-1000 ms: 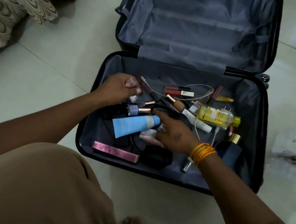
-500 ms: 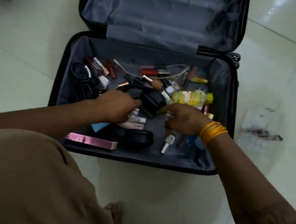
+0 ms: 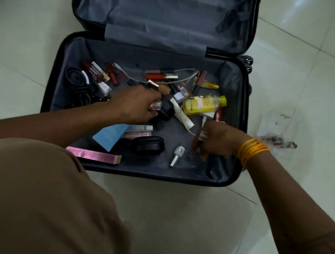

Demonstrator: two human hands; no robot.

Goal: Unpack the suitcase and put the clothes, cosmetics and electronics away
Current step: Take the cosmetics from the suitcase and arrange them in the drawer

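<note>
An open black suitcase (image 3: 51, 85) lies on the tiled floor, its grey-lined lower half strewn with cosmetics and cables. My left hand (image 3: 135, 106) is in the middle of it, fingers curled round a small clear-capped cosmetic (image 3: 156, 105) beside black headphones (image 3: 167, 111). My right hand (image 3: 219, 141), with orange bangles at the wrist, grips several thin lip-gloss tubes (image 3: 195, 145) near the right side. A yellow bottle (image 3: 203, 104), a blue tube (image 3: 111, 134), a pink box (image 3: 94, 155) and a black case (image 3: 150, 145) lie around them.
Black cables (image 3: 78, 84) are coiled at the suitcase's left end, a white cable (image 3: 185, 77) at the back. The raised lid (image 3: 164, 10) stands behind. A clear plastic pouch (image 3: 276, 130) lies on the floor to the right. My brown-clad knee (image 3: 31, 195) fills the lower left.
My left hand moved back toward the headphones and closed on a small cosmetic. My right hand shifted to the right with the thin tubes in its grip. The camera tilted slightly.
</note>
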